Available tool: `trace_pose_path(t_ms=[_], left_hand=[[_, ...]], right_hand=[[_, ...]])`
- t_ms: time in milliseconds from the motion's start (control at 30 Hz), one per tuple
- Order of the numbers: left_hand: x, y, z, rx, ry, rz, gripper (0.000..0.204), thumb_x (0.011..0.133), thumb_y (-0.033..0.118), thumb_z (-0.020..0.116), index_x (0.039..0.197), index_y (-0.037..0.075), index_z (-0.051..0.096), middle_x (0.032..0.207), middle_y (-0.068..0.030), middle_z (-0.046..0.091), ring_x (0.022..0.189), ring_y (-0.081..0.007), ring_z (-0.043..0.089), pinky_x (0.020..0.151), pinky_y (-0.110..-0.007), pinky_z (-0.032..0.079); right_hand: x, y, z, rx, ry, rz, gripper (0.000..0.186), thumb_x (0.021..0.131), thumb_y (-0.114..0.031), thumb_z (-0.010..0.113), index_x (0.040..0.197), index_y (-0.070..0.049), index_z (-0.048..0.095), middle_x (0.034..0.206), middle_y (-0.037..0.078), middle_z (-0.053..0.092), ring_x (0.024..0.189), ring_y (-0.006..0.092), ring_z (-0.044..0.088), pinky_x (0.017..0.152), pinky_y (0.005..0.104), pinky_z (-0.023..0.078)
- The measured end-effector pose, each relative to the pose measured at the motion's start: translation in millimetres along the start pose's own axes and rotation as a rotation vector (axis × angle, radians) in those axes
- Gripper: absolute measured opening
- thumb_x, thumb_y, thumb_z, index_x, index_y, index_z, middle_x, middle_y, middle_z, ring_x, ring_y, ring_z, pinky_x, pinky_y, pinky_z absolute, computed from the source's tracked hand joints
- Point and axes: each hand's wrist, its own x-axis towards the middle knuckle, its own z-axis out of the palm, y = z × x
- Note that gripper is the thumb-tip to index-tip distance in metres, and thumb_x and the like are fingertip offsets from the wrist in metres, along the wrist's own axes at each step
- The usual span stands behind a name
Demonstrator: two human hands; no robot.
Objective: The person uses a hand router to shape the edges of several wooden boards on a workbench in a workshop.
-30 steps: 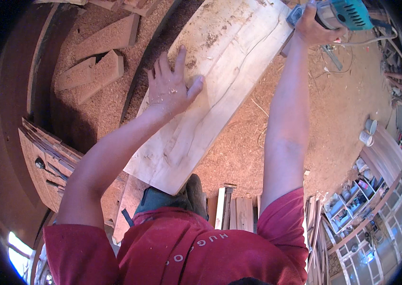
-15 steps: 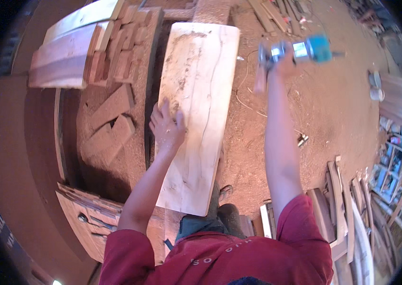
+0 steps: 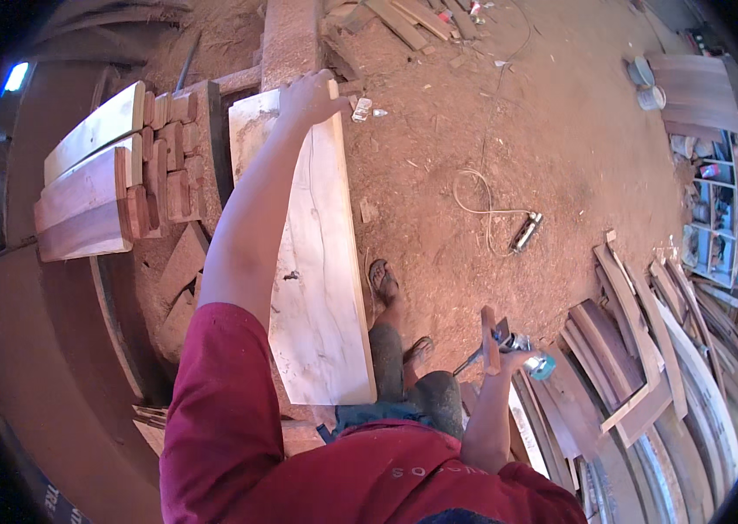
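A long pale wooden board (image 3: 321, 288) lies lengthwise in front of me, its near end close to my waist. My left hand (image 3: 309, 98) is closed around the far right corner of the board, with the arm stretched across it. Low on the right, away from the board, my right hand (image 3: 515, 360) grips a handheld power tool (image 3: 542, 365). The tool has a teal end, a silver body and a flat brown piece at its other side; its exact kind is unclear.
Stacked boards (image 3: 85, 205) and short blocks stand at the left. On the dusty floor lies a power strip (image 3: 526, 233) with a pale looped cord. Curved timber pieces (image 3: 639, 349) are piled at the right. Buckets (image 3: 651, 98) and a shelf (image 3: 711, 236) stand farther right.
My left hand has gone from lying spread on the board's middle to holding its far corner. The power tool in my right hand has come down from the far right to near my right side.
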Motion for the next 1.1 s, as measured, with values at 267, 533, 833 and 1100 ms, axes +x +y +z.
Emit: trace_pose_path(t_ms=[267,533,833,1100], left_hand=[[-9,-7,-61,0.035,0.052,0.011,0.068,0.083,0.065,0.070,0.131,0.018,0.068,0.118,-0.0150,0.075,0.111,-0.0368,0.070,0.098,-0.047,0.053],[-170,33,-276,-0.126,0.410,-0.053,0.057,0.086,0.066,0.065,0.100,0.012,0.078,0.091,-0.0112,0.076,0.089,-0.0278,0.071,0.083,-0.042,0.052],[-487,22,-403,-0.495,0.815,0.165,0.036,0.099,0.030,0.067,0.075,0.003,0.067,0.065,0.0060,0.054,0.063,-0.0057,0.047,0.059,-0.025,0.037],[-675,53,-418,-0.039,0.942,0.609,0.060,0.101,0.054,0.052,0.100,-0.003,0.069,0.091,-0.0084,0.068,0.091,-0.0171,0.064,0.083,-0.029,0.047]], right_hand=[[-100,-4,37,0.183,-0.016,0.064,0.111,0.086,-0.086,0.043,0.154,0.000,0.033,0.154,0.024,0.043,0.138,0.0443,0.046,0.118,0.0558,0.038],[-71,-11,9,0.386,-0.325,0.383,0.136,0.074,-0.094,0.051,0.153,0.014,0.027,0.160,0.038,0.024,0.149,0.0530,0.027,0.123,0.0628,0.027],[-67,-47,-54,0.511,-0.588,0.873,0.154,0.061,-0.097,0.060,0.161,0.008,0.006,0.168,0.029,0.012,0.154,0.0482,0.015,0.127,0.0603,0.018],[-49,-123,-139,0.400,-0.907,1.094,0.171,0.037,-0.092,0.075,0.163,0.001,0.007,0.169,0.025,0.014,0.154,0.0476,0.018,0.124,0.0650,0.023]])
